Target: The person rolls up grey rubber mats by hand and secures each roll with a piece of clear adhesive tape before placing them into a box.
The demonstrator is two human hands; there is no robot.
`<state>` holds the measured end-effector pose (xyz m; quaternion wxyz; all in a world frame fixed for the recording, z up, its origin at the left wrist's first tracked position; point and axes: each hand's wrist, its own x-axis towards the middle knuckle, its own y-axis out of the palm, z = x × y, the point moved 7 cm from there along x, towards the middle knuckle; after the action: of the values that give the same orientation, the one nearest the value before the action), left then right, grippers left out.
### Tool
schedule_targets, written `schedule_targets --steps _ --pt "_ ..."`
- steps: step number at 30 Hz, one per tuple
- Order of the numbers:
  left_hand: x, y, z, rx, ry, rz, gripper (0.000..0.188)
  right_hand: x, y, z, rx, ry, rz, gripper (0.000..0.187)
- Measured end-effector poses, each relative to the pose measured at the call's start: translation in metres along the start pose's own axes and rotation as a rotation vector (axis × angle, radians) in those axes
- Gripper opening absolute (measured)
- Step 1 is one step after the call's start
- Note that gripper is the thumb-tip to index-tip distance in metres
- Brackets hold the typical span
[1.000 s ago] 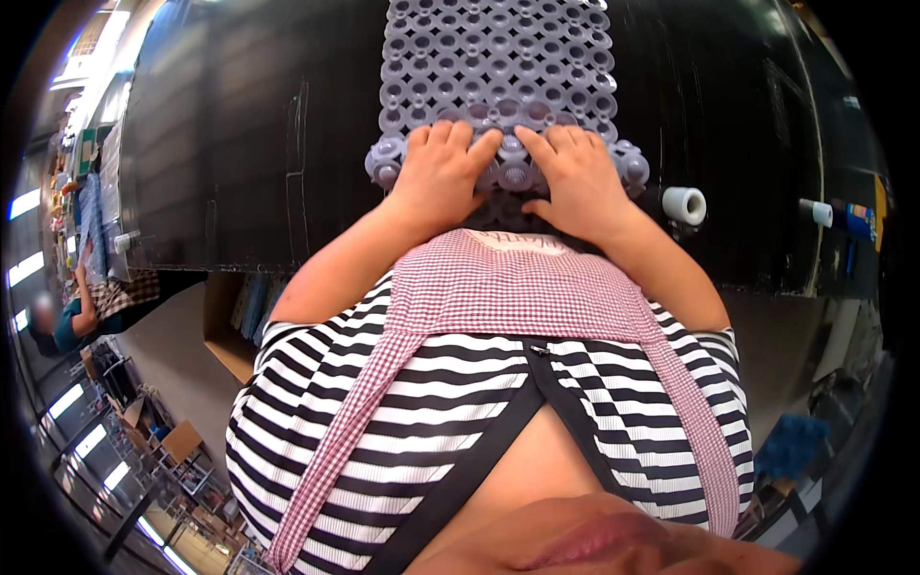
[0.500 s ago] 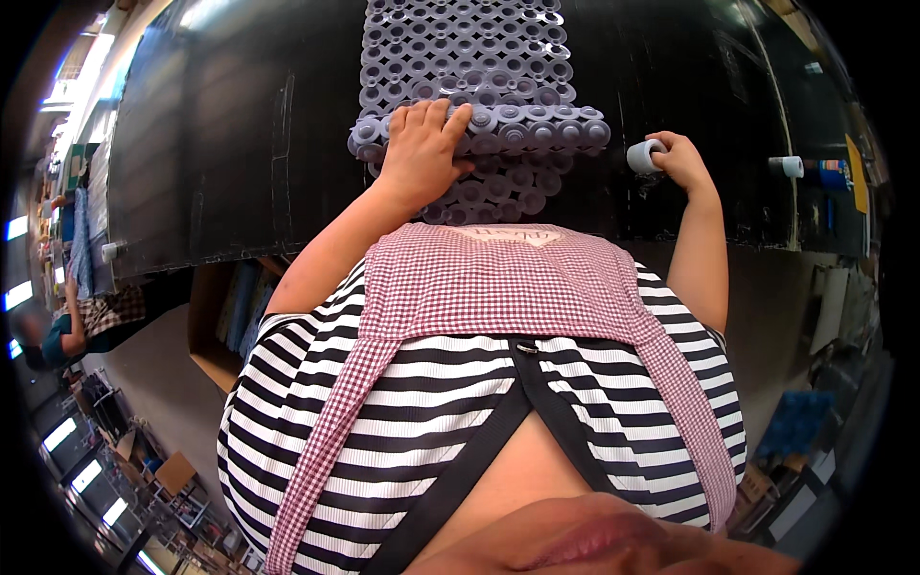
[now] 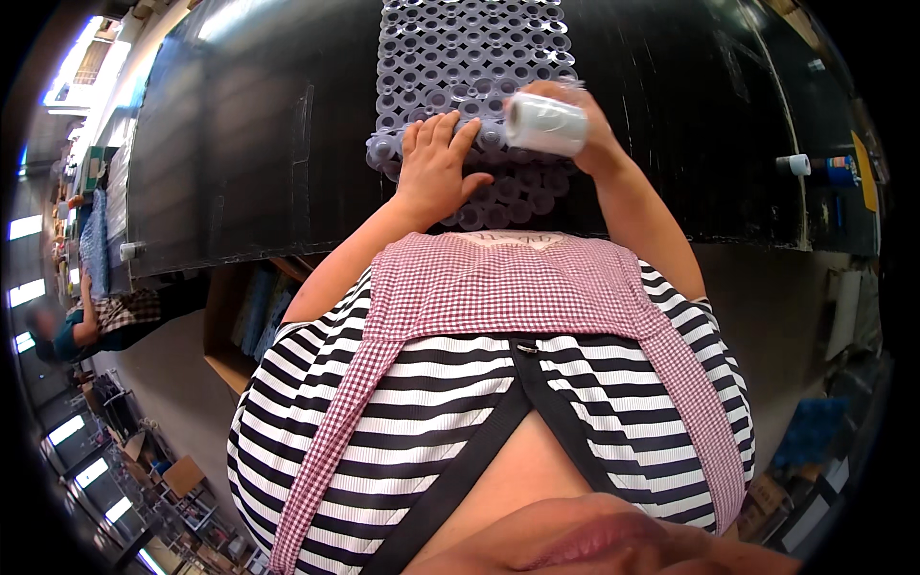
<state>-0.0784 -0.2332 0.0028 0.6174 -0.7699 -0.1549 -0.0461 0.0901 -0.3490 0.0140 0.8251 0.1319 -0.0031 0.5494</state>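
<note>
A grey-violet plastic mat of joined suction cups (image 3: 474, 48) stretches away over the black tabletop, its near part folded or rolled over. My left hand (image 3: 439, 165) lies on that fold with fingers spread, pressing the mat near its left side. My right hand (image 3: 589, 120) holds a small roll of clear film or tape (image 3: 546, 125) above the right part of the fold. The roll lies sideways in the grip, and the fingers behind it are partly hidden and blurred. Below the fold, a loose flap of cups (image 3: 517, 196) reaches toward my apron.
The black table (image 3: 249, 144) spreads to both sides. Near its right edge are another white roll (image 3: 793, 165) and a blue object (image 3: 840, 171). An open carton (image 3: 230, 331) with blue items stands below on the left. Another person (image 3: 81, 326) is farther left.
My right hand has carried the roll leftward from the bare tabletop to over the mat's fold. My left hand stays on the mat, the thumb now spread wider.
</note>
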Motion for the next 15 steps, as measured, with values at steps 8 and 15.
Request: schedule_targets --steps 8,15 --pt "0.044 -0.054 -0.005 -0.482 -0.001 -0.053 0.048 0.02 0.015 -0.045 -0.389 0.165 -0.035 0.015" --pt "0.092 -0.022 0.021 -0.667 -0.337 0.364 0.029 -0.016 0.033 -0.02 -0.781 -0.208 -0.114 0.099"
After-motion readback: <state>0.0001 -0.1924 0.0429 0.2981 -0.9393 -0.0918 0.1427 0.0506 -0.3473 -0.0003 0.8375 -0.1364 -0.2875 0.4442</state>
